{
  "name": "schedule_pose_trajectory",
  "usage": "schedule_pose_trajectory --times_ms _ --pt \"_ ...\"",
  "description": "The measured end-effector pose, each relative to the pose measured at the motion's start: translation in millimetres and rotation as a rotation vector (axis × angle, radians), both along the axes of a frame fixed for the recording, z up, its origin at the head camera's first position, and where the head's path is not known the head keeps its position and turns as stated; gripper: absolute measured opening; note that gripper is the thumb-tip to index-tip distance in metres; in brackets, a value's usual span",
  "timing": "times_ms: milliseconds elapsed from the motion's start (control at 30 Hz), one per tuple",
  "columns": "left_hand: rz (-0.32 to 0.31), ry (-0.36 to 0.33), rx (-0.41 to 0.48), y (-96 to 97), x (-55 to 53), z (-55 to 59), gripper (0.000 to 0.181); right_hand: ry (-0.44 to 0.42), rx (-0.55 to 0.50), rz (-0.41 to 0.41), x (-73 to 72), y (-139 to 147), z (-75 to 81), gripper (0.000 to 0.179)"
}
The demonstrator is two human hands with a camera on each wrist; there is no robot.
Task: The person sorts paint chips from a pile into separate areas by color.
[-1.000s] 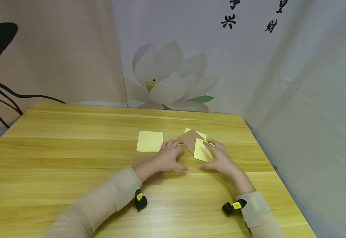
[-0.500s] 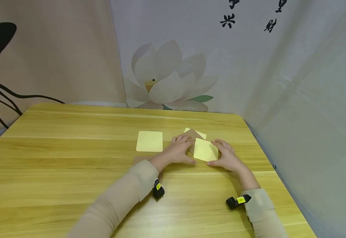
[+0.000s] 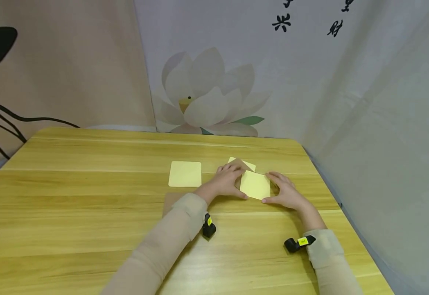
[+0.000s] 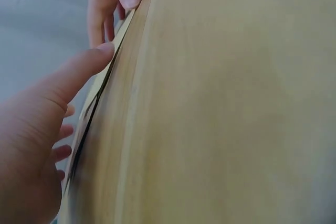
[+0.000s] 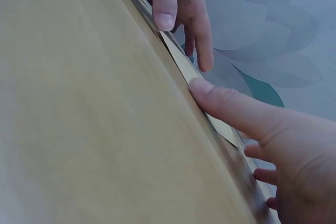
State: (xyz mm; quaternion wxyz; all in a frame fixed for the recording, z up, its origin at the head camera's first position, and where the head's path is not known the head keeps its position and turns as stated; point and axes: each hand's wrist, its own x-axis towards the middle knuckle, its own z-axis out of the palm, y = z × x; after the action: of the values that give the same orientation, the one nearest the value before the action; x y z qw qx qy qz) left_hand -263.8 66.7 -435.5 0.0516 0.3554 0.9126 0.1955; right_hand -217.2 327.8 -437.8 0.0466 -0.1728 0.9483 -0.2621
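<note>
A pale yellow square card point(image 3: 255, 185) lies partly over a brown square card point(image 3: 238, 183), and a further yellow card point(image 3: 249, 165) pokes out behind them. My left hand point(image 3: 226, 181) is at the front card's left side, its thumb by the near left corner and its fingers over the brown card. On the opposite side, my right hand point(image 3: 287, 194) spans the card's right edge with thumb and fingers spread. Both wrist views show the thumbs at the near edge of the yellow card point(image 5: 178, 59), seen almost edge-on; a dark gap shows beneath it.
Another yellow card point(image 3: 185, 174) lies flat to the left. A brown card point(image 3: 169, 200) below it is mostly hidden by my left forearm. The wooden table point(image 3: 71, 196) ends at a curtain point(image 3: 376, 123) behind and to the right.
My left hand has moved right, from between the card groups to the front yellow card's left side. My right hand has drawn back slightly right, uncovering that card's face. The cards stay nearly in place.
</note>
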Motion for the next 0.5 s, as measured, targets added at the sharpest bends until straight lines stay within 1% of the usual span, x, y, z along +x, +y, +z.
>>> schedule_pose_trajectory --times_ms 167,300,367,500 --pt "-0.013 -0.013 -0.01 3.6 -6.2 -2.0 0.102 -0.006 0.009 0.009 -2.9 0.9 -0.9 0.099" --pt "-0.009 -0.02 -0.015 6.0 -10.2 -4.5 0.101 -0.004 0.013 0.008 -4.4 2.1 -1.7 0.098" --pt "-0.009 -0.025 -0.014 6.5 -10.4 -4.6 0.1 -0.002 0.012 0.011 -4.6 2.4 -2.2 0.098" --pt "-0.006 -0.012 -0.024 6.7 -9.5 -4.6 0.098 0.003 0.004 0.016 -4.5 2.1 -2.5 0.096"
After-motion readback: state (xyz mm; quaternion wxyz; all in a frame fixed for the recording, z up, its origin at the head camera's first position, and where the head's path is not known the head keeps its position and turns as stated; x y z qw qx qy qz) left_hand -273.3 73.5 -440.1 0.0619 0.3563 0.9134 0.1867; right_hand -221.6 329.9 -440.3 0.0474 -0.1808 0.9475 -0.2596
